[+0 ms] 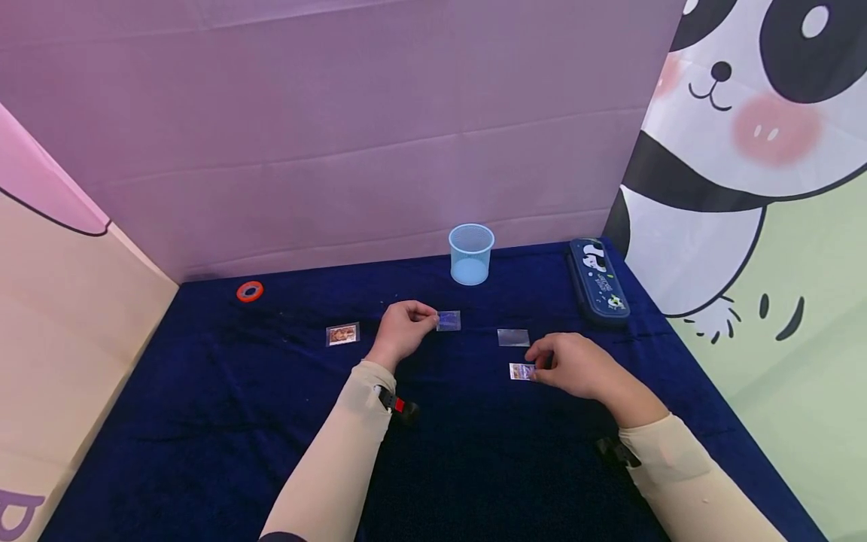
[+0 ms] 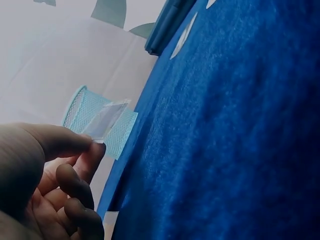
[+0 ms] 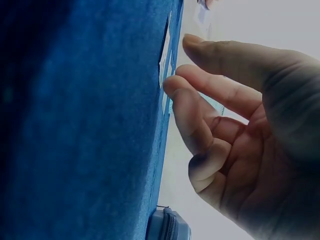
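Note:
My left hand (image 1: 404, 330) pinches a clear plastic card sleeve (image 1: 449, 321) by its edge between thumb and index finger; the left wrist view shows the sleeve (image 2: 109, 120) lifted off the cloth. On the right, a small printed card (image 1: 521, 371) lies on the cloth at the fingertips of my right hand (image 1: 576, 365). Thumb and fingers of that hand stand apart in the right wrist view, with the card (image 3: 164, 52) just beyond them. A second clear sleeve (image 1: 512, 338) lies flat behind the card. Further left rests a sleeved picture card (image 1: 342, 334).
Dark blue cloth (image 1: 223, 421) covers the table. A light blue mesh basket (image 1: 470, 256) stands at the back, and a navy panda pencil case (image 1: 599, 281) lies at the back right. An orange-red tape roll (image 1: 250, 291) sits at the back left.

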Available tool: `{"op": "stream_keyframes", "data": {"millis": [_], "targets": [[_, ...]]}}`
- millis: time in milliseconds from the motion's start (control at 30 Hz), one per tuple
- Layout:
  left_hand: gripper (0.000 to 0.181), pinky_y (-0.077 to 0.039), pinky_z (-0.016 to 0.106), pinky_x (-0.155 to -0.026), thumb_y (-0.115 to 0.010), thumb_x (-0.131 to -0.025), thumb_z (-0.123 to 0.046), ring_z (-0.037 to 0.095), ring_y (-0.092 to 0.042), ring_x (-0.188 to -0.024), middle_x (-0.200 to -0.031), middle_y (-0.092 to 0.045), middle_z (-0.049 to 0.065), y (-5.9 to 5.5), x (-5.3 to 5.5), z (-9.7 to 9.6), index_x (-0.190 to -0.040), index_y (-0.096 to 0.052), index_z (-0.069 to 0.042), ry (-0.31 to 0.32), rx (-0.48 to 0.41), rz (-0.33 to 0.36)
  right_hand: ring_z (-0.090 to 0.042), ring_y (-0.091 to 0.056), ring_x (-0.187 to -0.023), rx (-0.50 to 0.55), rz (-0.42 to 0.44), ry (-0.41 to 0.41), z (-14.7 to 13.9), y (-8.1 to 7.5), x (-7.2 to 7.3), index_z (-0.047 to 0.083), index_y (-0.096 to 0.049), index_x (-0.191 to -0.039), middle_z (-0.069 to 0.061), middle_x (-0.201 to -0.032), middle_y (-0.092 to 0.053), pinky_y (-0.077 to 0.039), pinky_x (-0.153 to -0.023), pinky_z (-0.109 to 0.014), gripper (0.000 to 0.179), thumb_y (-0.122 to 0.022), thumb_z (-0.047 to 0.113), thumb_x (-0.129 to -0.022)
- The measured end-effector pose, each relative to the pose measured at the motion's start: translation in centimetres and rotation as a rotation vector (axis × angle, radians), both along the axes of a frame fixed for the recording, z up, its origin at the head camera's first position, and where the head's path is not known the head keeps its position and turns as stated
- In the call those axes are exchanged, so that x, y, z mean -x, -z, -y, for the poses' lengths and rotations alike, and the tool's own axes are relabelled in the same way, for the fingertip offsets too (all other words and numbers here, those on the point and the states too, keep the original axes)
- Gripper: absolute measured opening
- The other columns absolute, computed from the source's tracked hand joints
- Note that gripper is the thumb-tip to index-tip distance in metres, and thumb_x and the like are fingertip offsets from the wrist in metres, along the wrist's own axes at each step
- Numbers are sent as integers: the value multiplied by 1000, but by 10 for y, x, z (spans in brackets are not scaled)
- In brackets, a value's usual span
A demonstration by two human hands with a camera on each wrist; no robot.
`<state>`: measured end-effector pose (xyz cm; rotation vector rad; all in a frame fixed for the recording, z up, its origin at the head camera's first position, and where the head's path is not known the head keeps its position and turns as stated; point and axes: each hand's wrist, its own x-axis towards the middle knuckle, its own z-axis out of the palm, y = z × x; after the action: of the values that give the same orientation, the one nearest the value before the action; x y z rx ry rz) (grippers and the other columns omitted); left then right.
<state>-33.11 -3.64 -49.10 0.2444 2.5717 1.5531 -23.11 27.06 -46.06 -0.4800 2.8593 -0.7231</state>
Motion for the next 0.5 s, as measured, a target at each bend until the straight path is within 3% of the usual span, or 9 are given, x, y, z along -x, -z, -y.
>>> {"op": "stream_keyframes", "data": {"millis": [500], "targets": [[5, -55, 38, -78, -75, -93, -21, 18, -67, -82, -89, -72, -2, -3, 4, -7, -94, -75, -16, 13, 79, 61, -11, -54, -71, -52, 13, 3, -3, 5, 1, 14, -74, -107, 4, -85, -63, -46, -64, -34, 26, -84, 20, -83]]}}
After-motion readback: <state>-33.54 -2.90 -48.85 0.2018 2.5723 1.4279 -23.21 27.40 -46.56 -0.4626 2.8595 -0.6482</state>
